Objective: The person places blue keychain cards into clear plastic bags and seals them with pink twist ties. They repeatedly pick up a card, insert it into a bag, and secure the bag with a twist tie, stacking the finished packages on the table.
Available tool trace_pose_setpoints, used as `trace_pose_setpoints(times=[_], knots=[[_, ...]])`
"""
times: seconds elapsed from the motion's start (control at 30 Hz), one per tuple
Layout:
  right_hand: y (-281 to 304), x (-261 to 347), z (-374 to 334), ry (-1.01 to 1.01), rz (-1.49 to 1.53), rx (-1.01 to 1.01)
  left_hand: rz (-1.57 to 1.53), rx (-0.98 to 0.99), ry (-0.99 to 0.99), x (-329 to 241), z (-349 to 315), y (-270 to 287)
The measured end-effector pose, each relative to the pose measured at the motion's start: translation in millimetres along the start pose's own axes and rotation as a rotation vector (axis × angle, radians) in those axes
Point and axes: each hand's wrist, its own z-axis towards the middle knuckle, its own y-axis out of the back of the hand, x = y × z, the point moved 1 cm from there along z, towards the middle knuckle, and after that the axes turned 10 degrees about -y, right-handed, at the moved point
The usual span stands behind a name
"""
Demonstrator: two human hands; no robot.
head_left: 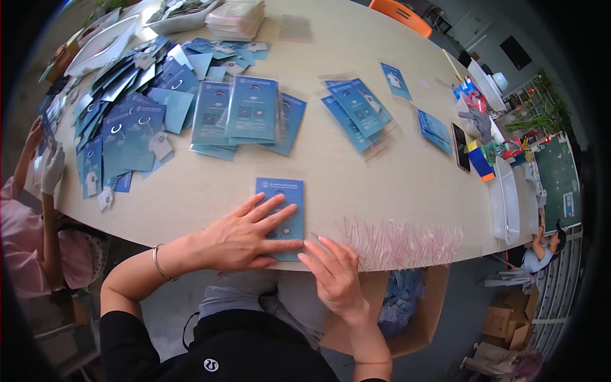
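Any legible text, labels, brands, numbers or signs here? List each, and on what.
No wording clear enough to quote.
Blue card under left hand: pale heading, too small.
Stacked cards: printing too small.
Black shirt: round white emblem, no readable words.
Green board: too blurred.

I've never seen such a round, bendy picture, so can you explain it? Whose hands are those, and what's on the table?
There's no robot here, just a person with bare hands. A fisheye camera on their head looks down, so straight edges look curved. The left hand lies spread over a blue card on the pale table. The right hand is close to the card's lower right edge; I can't tell if it grips anything. Around them are a big heap of blue cards, a black phone and a row of clear, pinkish plastic.
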Motion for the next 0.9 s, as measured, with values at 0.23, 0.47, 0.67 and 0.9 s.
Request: trace_pose_setpoints(times=[0.23, 0.47, 0.67, 0.9], knots=[[-3.7, 18.7, 3.4, -0.038, 0.006, 0.148, -0.096, -0.075, 0.027, 0.0, -7.7, -6.1], [-21.9, 9.9, -5.9, -0.115, 0.130, -0.063, -0.120, -0.210, -0.067, -13.2, -41.4, 2.1], [-22.5, 19.2, -6.9, -0.197, 0.078, -0.145, -0.048, -0.338, 0.038, -22.4, -50.5, -14.1], [-26.7, 38.0, -8.8, -0.461, 0.037, -0.166, -0.107, -0.479, 0.139, -26.6, -45.6, -17.8]])
